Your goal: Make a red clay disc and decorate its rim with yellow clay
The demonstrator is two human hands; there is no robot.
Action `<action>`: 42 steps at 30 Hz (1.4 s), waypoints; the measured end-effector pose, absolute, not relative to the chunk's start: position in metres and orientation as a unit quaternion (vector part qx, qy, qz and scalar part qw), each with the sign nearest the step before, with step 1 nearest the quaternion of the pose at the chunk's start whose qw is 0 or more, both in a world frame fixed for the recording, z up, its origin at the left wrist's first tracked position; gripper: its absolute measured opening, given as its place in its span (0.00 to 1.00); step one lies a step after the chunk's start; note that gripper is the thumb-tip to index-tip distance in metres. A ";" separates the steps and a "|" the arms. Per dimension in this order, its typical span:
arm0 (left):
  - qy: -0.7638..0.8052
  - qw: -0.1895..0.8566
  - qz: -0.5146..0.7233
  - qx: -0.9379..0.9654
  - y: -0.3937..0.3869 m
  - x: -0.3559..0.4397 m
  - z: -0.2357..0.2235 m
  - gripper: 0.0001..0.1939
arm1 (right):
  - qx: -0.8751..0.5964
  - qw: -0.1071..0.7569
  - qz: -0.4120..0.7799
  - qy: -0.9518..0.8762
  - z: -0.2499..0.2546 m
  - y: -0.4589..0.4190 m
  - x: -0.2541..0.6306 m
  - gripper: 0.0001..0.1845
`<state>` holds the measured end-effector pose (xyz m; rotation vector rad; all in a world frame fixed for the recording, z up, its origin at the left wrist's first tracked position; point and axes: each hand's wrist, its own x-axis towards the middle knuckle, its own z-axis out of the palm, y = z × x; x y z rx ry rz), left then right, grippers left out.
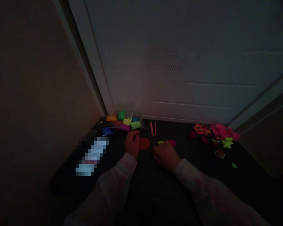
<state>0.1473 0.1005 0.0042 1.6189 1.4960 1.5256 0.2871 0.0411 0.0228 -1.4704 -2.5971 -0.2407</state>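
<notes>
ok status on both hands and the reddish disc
Left hand beside reddish disc, contact unclear. Right hand near yellow piece, grip unclear. Pink knife beyond disc, out of the way.

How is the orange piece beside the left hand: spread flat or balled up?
Spread flat, it seems: the orange piece shows as a broad, even disc on the dark table beside the left hand.

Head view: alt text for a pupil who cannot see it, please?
A left hand is beside a flat round orange-red disc and a right hand is by a small yellow piece and a magenta disc on a dark table. Beyond lie colourful plastic packets and two slim pink tools; small bright shapes sit at right.
</notes>
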 end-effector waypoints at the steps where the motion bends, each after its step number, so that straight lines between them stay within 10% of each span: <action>1: 0.546 0.234 0.556 0.581 0.102 0.147 0.003 0.09 | -0.472 0.075 -0.072 -0.876 0.022 0.039 0.285 0.10; 42: 0.582 0.334 0.566 0.479 0.113 0.139 -0.003 0.09 | -0.428 0.085 -0.048 -0.898 0.017 0.045 0.276 0.08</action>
